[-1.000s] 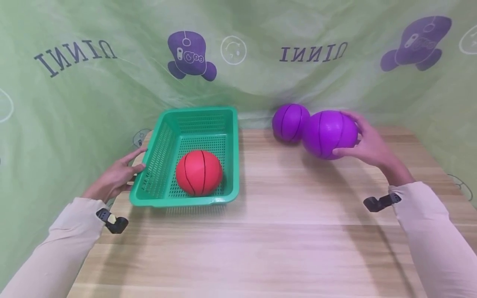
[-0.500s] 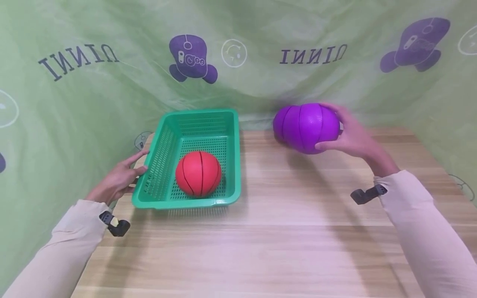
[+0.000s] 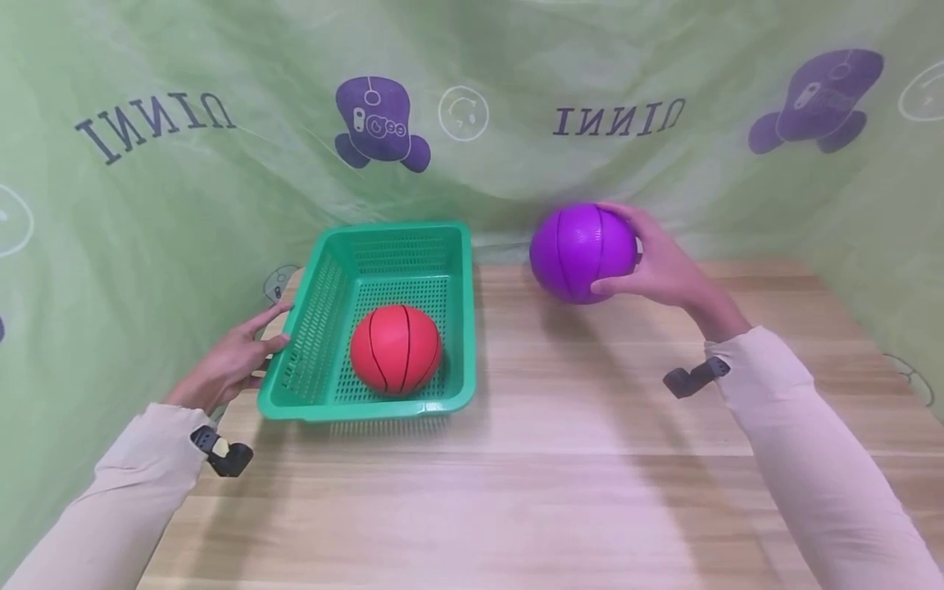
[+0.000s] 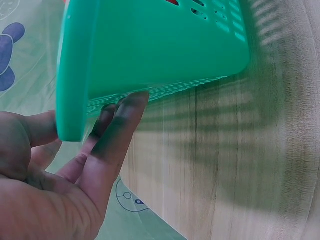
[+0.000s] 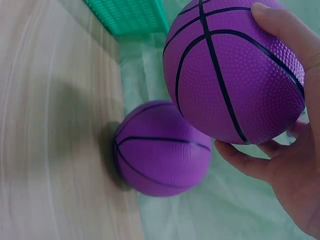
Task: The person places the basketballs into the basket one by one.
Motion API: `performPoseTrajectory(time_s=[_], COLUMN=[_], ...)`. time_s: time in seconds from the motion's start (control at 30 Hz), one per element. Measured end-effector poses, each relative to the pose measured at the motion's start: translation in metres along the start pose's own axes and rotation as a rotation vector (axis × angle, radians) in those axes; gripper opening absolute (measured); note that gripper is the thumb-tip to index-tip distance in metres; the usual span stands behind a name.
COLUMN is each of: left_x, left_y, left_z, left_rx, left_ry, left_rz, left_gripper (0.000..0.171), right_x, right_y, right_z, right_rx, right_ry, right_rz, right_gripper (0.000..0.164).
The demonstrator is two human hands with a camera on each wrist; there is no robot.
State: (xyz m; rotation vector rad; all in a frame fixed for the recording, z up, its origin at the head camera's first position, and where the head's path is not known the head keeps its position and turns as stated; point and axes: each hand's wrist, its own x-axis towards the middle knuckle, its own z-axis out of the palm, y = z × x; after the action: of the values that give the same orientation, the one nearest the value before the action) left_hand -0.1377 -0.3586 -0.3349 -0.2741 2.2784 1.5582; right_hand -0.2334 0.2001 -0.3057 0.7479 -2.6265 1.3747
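Note:
My left hand (image 3: 232, 360) grips the left rim of a green perforated plastic basket (image 3: 466, 328); in the left wrist view its thumb is at the rim and its fingers lie along the outer wall (image 4: 165, 55). Inside the basket sits a red toy basketball (image 3: 396, 350) with black seams. With thumb and fingers spread round it, my right hand (image 3: 656, 266) holds a purple toy basketball (image 3: 578, 254) above the table. A second purple basketball (image 5: 162, 150) stands on the table below the held one in the right wrist view; in the head view the held ball hides it.
A wood-grain table (image 3: 560, 492) carries everything. Behind and at the sides hangs a light green cloth (image 3: 509, 49) with purple bear prints and lettering, close to the table's back edge. Small black cameras (image 3: 229, 457) are worn on both wrists.
My right hand has carried the purple basketball leftward, and it now covers the second purple ball in the head view. The left hand stays on the basket rim.

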Motion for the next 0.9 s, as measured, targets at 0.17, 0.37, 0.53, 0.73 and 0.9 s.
performPoseTrajectory(time_s=[0.17, 0.37, 0.53, 0.73, 0.9], left_x=[-0.001, 0.0, 0.0, -0.003, 0.0], left_y=[-0.001, -0.001, -0.001, -0.004, -0.005], left_z=[-0.001, -0.001, 0.0, -0.002, -0.002], left_rx=[0.005, 0.007, 0.003, 0.003, -0.013], left_ry=[0.013, 0.027, 0.022, 0.02, 0.008], left_rz=[-0.006, -0.001, 0.009, 0.001, 0.007], left_gripper=[0.066, 0.065, 0.065, 0.066, 0.066], right_x=[0.013, 0.031, 0.045, 0.059, 0.069], right_y=[-0.006, -0.014, -0.021, -0.03, -0.037], right_z=[0.011, 0.026, 0.043, 0.067, 0.076], right_rx=[-0.002, -0.004, -0.013, -0.018, 0.017], right_ry=[-0.023, -0.031, -0.014, -0.031, -0.033], right_rz=[-0.008, -0.028, -0.037, -0.066, -0.088], right_gripper=[0.109, 0.112, 0.112, 0.107, 0.105])
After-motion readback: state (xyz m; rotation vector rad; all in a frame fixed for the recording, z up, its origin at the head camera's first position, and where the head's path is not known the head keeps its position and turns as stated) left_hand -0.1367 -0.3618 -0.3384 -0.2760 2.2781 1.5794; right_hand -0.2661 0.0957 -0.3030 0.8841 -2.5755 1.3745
